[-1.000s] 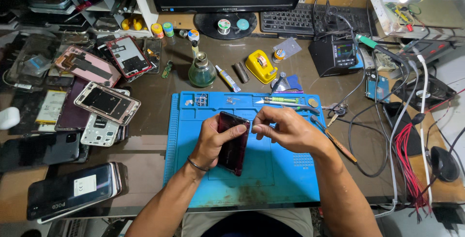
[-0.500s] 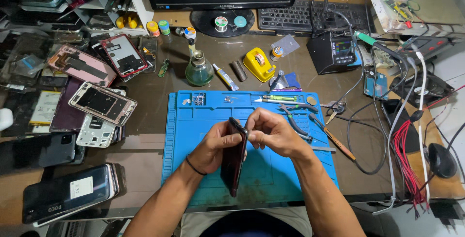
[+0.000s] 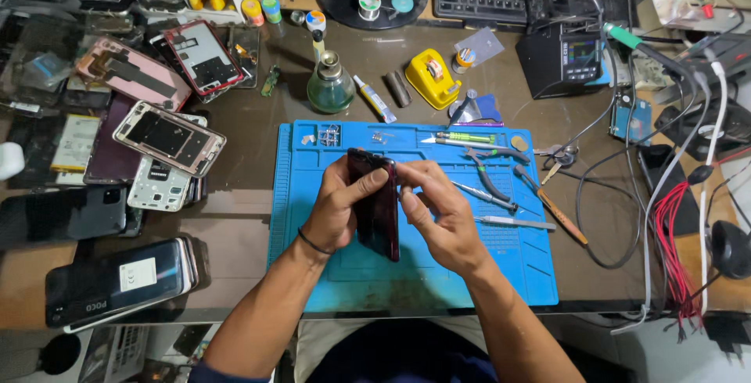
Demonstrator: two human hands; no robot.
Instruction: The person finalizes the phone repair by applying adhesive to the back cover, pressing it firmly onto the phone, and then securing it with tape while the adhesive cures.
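left hand (image 3: 338, 209) grips dark phone (image 3: 377, 204) edge-on above blue mat (image 3: 516, 269) | right hand (image 3: 438, 215) pinches phone's top edge | pliers (image 3: 486, 173), tweezers (image 3: 515, 222) lie right on mat

Dark brown wooden workbench (image 3: 235, 219) fills the frame; black flat monitor base (image 3: 374, 0) at upper centre; pale floor (image 3: 673, 352) at lower right.

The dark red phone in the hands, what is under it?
Under the dark red phone lies the blue work mat. The part of the mat right beneath the phone and both hands is covered, so it cannot be seen.
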